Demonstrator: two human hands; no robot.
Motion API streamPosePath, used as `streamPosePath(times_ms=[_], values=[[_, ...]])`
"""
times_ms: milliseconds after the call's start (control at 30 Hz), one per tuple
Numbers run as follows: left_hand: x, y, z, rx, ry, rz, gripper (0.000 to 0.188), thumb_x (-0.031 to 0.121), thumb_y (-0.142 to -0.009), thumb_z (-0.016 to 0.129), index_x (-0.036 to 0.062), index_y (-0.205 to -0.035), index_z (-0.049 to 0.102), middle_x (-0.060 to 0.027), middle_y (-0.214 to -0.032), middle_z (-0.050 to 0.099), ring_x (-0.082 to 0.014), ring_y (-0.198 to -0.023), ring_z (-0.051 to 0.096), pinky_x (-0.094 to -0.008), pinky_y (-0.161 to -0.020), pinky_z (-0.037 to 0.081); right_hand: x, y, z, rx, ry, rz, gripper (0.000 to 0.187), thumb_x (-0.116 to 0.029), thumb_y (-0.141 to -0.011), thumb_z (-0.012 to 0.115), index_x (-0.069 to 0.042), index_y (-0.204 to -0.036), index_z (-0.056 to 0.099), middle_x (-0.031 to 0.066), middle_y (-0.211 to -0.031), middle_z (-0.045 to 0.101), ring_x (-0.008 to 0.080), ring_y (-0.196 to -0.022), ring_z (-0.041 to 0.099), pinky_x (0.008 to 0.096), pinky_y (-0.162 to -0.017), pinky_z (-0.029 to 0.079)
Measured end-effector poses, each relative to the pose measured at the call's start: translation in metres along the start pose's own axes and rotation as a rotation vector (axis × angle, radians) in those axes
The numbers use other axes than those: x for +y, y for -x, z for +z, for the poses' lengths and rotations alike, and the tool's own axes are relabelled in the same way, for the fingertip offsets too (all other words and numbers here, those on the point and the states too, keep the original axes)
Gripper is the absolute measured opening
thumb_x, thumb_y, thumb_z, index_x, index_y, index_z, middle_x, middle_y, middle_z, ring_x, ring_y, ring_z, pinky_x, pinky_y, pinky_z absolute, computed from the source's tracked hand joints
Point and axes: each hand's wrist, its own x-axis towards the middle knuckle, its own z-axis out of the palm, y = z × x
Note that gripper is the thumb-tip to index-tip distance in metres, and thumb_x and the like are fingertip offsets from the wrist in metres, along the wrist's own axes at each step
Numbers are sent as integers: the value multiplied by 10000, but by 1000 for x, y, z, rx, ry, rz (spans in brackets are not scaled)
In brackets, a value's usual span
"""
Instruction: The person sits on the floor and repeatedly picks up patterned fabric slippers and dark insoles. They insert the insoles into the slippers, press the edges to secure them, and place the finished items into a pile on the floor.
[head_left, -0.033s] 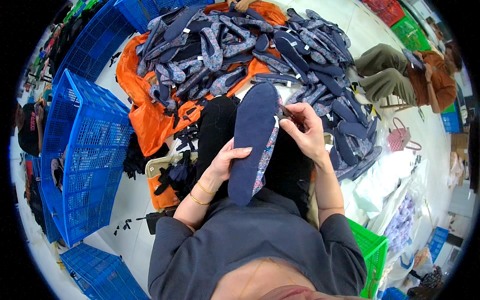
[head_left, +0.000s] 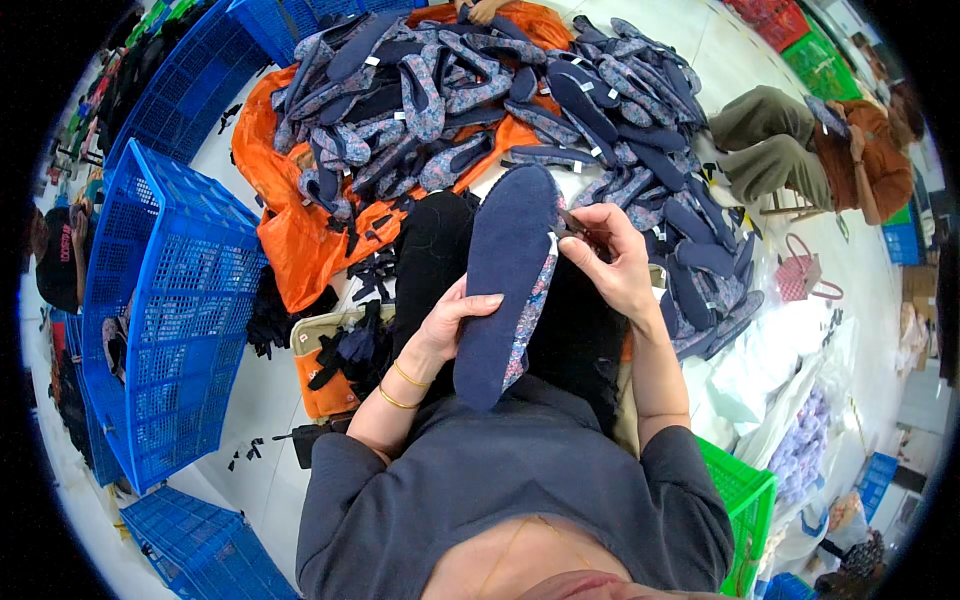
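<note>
In front of my lap I hold a slipper (head_left: 503, 280) with its navy sole facing up and its flowered side showing along the right edge. My left hand (head_left: 449, 322) grips it by the left edge, thumb on the sole, the other fingers hidden beneath. At the slipper's upper right edge, my right hand (head_left: 606, 252) is closed, pinching a small dark thing (head_left: 572, 222) against the rim, too hidden to name. A white tag (head_left: 552, 240) shows just below it.
Ahead lies a large heap of flowered slippers (head_left: 424, 97), partly on an orange sheet (head_left: 290, 240). Blue crates (head_left: 190, 330) stand to the left, a green crate (head_left: 745, 490) at the lower right. Another person (head_left: 862, 150) sits at the right; a further hand (head_left: 484, 12) reaches in at the top.
The slipper's lower end has shifted very slightly to the left. Both hands keep their hold.
</note>
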Motion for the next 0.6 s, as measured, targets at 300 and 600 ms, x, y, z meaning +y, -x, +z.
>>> streamPosePath(times_ms=[300,600], values=[[15,-15,9,151,-159,-86,501,75,-816,656,1,-1279,482,-113,-1115,639,-172,-912,658,-288,-816,548,17,-1,-25,114,-342,128,277,-157,-893,675,-34,-1106,547,-44,-759,507,35,-681,445,196,-606,382],[193,-146,1,363,-201,576,484,370,-1000,442,-21,-1283,477,-177,-1202,586,-274,-1172,549,-395,-1035,414,180,19,-154,374,44,417,132,-173,-900,653,-53,-952,640,-55,-772,565,14,-645,458,173,-559,355]])
